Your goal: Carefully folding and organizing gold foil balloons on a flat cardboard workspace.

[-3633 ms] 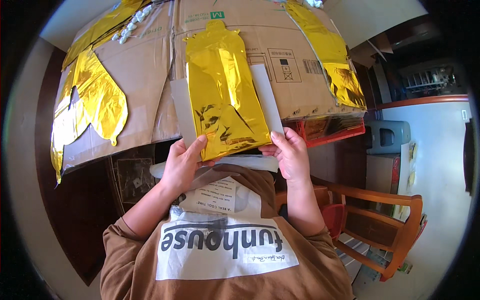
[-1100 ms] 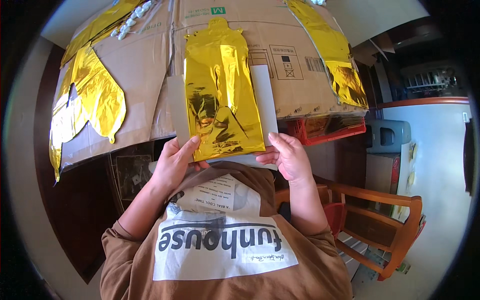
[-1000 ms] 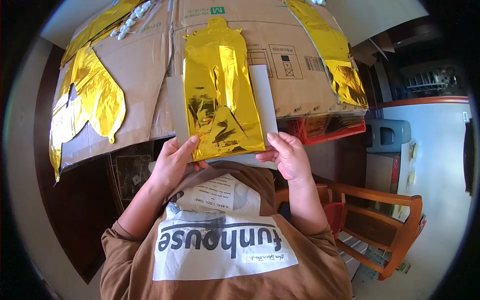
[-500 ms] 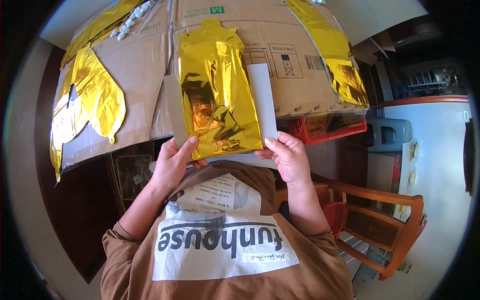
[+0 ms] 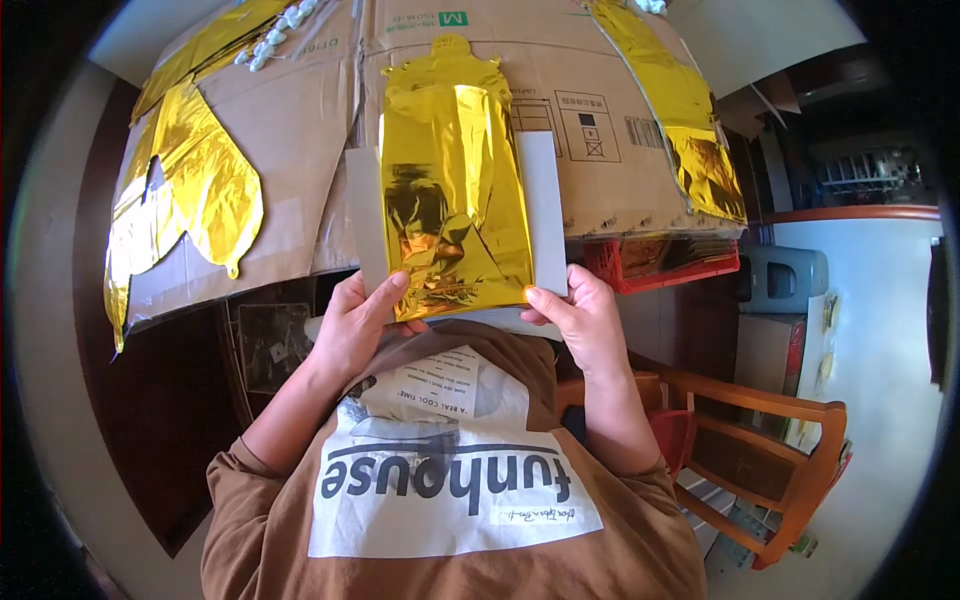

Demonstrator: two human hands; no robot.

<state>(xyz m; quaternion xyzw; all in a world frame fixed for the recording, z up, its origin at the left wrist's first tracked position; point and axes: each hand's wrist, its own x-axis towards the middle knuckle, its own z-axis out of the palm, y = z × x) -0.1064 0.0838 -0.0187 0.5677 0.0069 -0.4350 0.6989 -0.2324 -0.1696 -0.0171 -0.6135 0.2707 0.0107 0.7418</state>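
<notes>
A flat, folded gold foil balloon (image 5: 470, 200) lies over a pale card (image 5: 545, 210) in front of me, its scalloped far end resting on the cardboard. My left hand (image 5: 372, 312) pinches the near left corner, thumb on top and fingers beneath. At the near right corner, my right hand (image 5: 580, 312) grips the foil and card with its thumb over the edge. The card sticks out on both sides of the foil. Whatever lies under the near edge between my hands is hidden.
Another flat gold foil balloon (image 5: 215, 190) drapes over the left of the cardboard surface (image 5: 310, 200). More gold foil (image 5: 700, 165) lies at the right, and small white pieces (image 5: 270, 45) at the far left. A red crate (image 5: 690, 268) sits below; a wooden chair (image 5: 740, 385) stands at right.
The view has shifted slightly, so the cardboard and foil appear a little farther right. My right thumb has slid onto the foil's near right corner. Both hands keep their hold.
</notes>
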